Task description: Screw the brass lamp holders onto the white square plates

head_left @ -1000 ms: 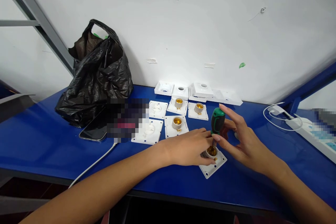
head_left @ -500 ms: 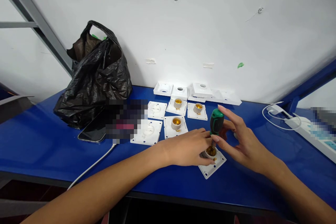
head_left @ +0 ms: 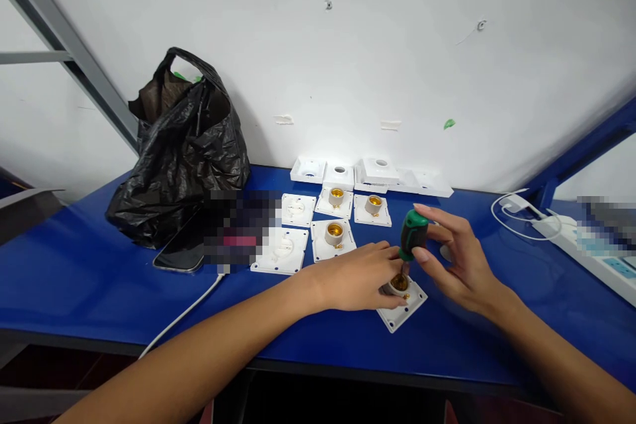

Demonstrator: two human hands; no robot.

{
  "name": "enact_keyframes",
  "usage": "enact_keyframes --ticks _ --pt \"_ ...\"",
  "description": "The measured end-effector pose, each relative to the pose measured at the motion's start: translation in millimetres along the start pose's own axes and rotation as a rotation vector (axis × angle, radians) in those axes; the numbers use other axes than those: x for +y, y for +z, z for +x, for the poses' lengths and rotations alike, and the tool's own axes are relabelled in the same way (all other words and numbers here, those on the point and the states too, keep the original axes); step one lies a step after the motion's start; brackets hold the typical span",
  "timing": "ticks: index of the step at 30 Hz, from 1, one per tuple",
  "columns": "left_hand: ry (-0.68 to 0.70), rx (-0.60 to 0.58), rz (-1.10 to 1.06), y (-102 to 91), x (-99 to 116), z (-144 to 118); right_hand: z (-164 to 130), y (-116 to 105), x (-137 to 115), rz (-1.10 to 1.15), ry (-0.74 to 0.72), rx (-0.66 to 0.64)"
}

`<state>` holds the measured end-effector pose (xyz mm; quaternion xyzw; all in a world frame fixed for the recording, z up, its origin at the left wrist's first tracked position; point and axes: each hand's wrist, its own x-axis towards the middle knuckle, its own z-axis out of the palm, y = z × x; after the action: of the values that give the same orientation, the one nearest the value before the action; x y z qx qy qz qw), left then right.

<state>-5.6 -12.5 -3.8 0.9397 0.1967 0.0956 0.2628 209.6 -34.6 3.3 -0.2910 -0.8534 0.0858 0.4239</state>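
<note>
A blue table [head_left: 74,291] carries lamp-holder plates [head_left: 334,238], a black bag [head_left: 183,152], a phone [head_left: 181,255].

The screwdriver [head_left: 413,233] in the right hand [head_left: 460,262] has a matt green plastic handle. Below the grip, the lamp holder [head_left: 400,295] is smooth white plastic with shiny brass inside, on a glossy blue table [head_left: 74,278].

Bright, even light; sharp centre, edges bowed, patches pixelated.

On the table [head_left: 74,278], a lamp holder [head_left: 401,296] lies nearest the front edge, between both hands. More lamp holders [head_left: 334,236] lie behind it, cover plates [head_left: 370,172] against the wall, a plastic bag [head_left: 181,149] far left, a power strip [head_left: 599,255] far right.
</note>
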Motion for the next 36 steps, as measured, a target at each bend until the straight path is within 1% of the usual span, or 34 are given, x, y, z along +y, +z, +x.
enact_keyframes --ticks 1,3,5,7,8,9,12,14,17,20,22,25,28,32,36 --pt "0.002 -0.008 0.011 -0.1 -0.4 0.2 -1.5 1.5 2.3 -0.021 -0.011 0.035" --pt "0.007 -0.017 0.023 0.0 -1.2 0.5 -2.5 3.6 6.4 -0.107 -0.064 0.152" --pt "0.013 -0.019 0.017 0.3 -2.1 0.5 1.4 4.3 9.1 -0.167 -0.092 0.223" --pt "0.009 -0.014 -0.008 0.6 -3.0 0.2 10.8 4.8 10.3 -0.097 -0.174 0.230" --pt "0.001 -0.012 -0.027 0.8 -3.3 0.1 16.8 5.3 10.5 -0.030 -0.232 0.224" --pt "-0.008 -0.010 -0.048 0.9 -3.7 0.0 23.0 6.4 10.7 0.033 -0.321 0.251" --pt "-0.029 -0.008 -0.102 1.0 -4.7 -0.1 37.1 12.4 10.5 0.094 -0.405 0.319" --pt "-0.032 0.001 -0.111 1.4 -5.2 0.1 39.9 17.5 9.6 0.118 -0.429 0.359" --pt "-0.018 0.027 -0.078 3.0 -5.5 0.9 35.4 24.6 7.7 0.171 -0.422 0.455" --pt "0.027 0.052 -0.018 5.6 -5.7 2.2 26.8 29.4 6.9 0.199 -0.370 0.502" --pt "0.043 0.073 0.017 7.5 -6.3 3.0 22.0 31.0 7.0 0.189 -0.338 0.504" --pt "0.062 0.093 0.042 9.9 -7.7 3.9 17.6 30.8 7.3 0.185 -0.326 0.506" --pt "0.071 0.084 0.063 10.8 -7.9 4.1 14.7 28.3 7.6 0.195 -0.298 0.467" --pt "0.035 0.064 0.079 9.5 -4.9 3.4 11.5 27.5 8.4 0.156 -0.269 0.440" --pt "0.009 0.086 0.032 7.6 -2.2 2.4 10.8 32.6 6.7 0.181 -0.241 0.424"
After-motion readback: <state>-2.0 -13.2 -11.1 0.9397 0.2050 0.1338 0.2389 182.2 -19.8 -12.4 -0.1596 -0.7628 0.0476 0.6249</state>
